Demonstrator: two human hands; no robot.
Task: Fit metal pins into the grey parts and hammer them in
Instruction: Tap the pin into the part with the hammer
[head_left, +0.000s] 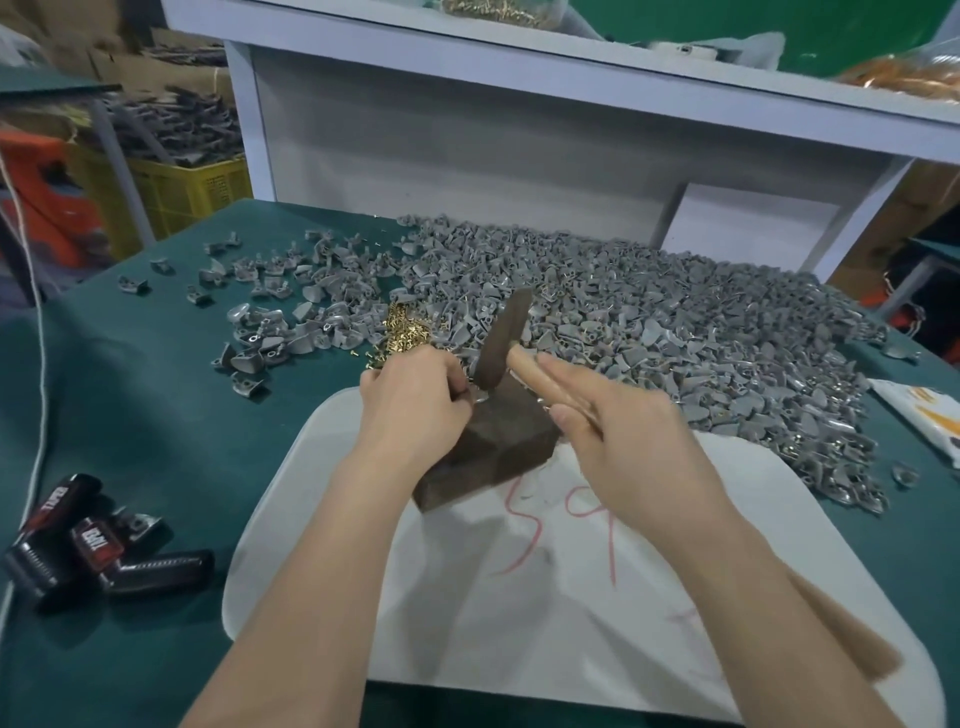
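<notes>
the grey part in work (479, 400) sits on the top of the dark block (493, 447), nearly all of it hidden under the left hand (415, 400), whose fingers are curled down and pinch it in place; only a pale sliver shows at the fingertips, and whether a pin already stands in it cannot be told. the hammer (501, 343) hangs just above it, head tilted, with the right hand (618, 441) wrapped round the wooden handle close to the head. so the step looks like the striking of one part, not yet finished. just beyond the left hand lies a small heap of brass pins (408, 327), and behind and to the right spreads the great heap of grey parts (675, 322); a thinner scatter of parts (270, 291) lies to the left, perhaps the finished ones, though pins in them cannot be made out. by that reckoning most of the work is left. the block stands on a white tray (519, 623) on the green table (130, 415).
</notes>
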